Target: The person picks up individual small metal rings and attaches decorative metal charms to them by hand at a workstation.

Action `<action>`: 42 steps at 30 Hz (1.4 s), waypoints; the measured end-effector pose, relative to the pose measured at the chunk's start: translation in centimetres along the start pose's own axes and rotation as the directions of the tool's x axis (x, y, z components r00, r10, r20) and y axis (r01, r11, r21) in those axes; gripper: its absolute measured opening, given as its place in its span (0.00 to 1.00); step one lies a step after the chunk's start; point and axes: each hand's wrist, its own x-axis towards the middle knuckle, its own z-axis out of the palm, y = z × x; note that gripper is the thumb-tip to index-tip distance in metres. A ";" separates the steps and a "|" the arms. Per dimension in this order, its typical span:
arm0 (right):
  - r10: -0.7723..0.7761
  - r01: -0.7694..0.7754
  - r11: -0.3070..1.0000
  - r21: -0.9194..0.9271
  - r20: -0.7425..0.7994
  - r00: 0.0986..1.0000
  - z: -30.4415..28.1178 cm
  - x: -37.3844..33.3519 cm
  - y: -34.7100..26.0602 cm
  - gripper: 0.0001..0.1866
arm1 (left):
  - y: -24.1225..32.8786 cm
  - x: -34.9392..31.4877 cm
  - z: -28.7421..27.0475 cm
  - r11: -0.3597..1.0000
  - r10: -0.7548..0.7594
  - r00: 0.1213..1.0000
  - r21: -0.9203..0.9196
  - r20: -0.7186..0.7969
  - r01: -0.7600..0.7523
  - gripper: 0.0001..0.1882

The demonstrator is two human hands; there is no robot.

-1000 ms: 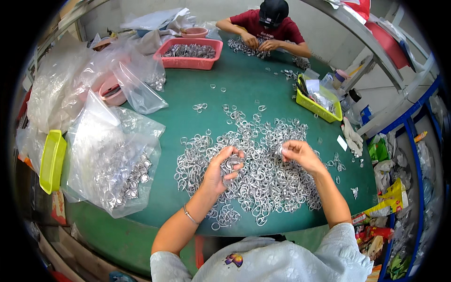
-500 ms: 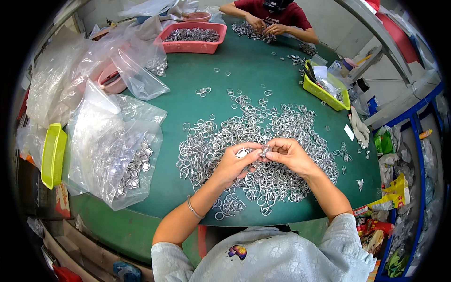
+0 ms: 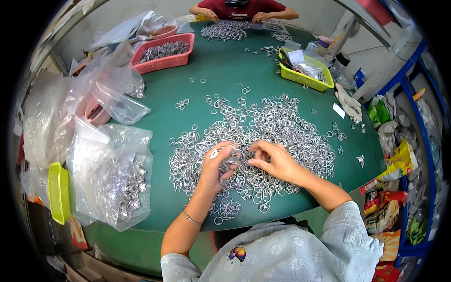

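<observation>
A wide pile of small silvery metal rings [image 3: 291,136] lies spread on the green table [image 3: 188,113] in front of me. My left hand [image 3: 213,167] is raised at the near side of the pile, its fingers curled around several metal rings [image 3: 231,156]. My right hand [image 3: 277,162] is just to the right of it, over the rings. Its thumb and index finger stand apart, and nothing shows between them. The other right fingers are bent and partly hidden.
At left, a clear plastic bag [image 3: 101,164] holds round metal pieces beside a yellow-green basket [image 3: 58,192]. Farther off are a pink tray [image 3: 171,63] of metal parts, another yellow-green basket [image 3: 305,82] and a white glove [image 3: 348,104]. Across the table a person [image 3: 244,10] sits behind more rings.
My hands have drawn apart, the left moving left with its rings and the right leaving the piece they both held. The view has shifted. The other person's hands have spread apart.
</observation>
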 end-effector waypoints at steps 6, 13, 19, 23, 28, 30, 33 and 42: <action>-0.117 0.079 0.966 -0.245 -0.147 0.982 -2.6 -5.2 3.5 0.08 | 1.0 0.3 0.1 0.984 0.132 0.991 0.127 -0.034 -0.127 0.13; -0.109 0.086 0.924 -0.372 -0.042 0.993 -4.0 -11.8 4.4 0.22 | 4.2 -2.9 -1.4 0.891 0.423 0.864 0.301 -0.274 -0.340 0.14; -0.149 0.079 0.937 -0.339 -0.184 0.972 -5.6 -13.1 6.9 0.13 | 8.4 -10.9 -6.2 0.795 0.503 0.654 0.599 -0.565 -0.095 0.13; -0.127 -0.002 0.950 -0.313 -0.391 0.911 -6.8 -12.8 8.0 0.11 | 10.5 -14.1 -12.3 0.549 0.641 0.523 0.812 -0.561 0.199 0.12; -0.252 0.191 0.908 -0.373 -0.121 0.960 -3.6 -12.1 5.6 0.28 | 13.7 -15.0 -18.4 0.371 0.838 0.317 0.890 -0.443 0.264 0.14; -0.313 0.283 0.887 -0.365 -0.025 0.949 -1.9 -12.1 4.7 0.29 | 15.3 -14.9 -19.1 0.156 0.933 0.247 0.911 -0.263 0.381 0.17; -0.332 0.284 0.877 -0.388 -0.062 0.941 -1.7 -12.3 4.9 0.23 | 17.3 -15.0 -19.4 -0.104 0.979 0.203 0.819 -0.015 0.564 0.21; -0.207 -0.014 0.867 -0.499 -0.386 0.899 -5.2 -12.9 8.9 0.10 | 14.2 -13.8 -16.4 -0.011 0.919 0.219 0.531 -0.329 0.847 0.36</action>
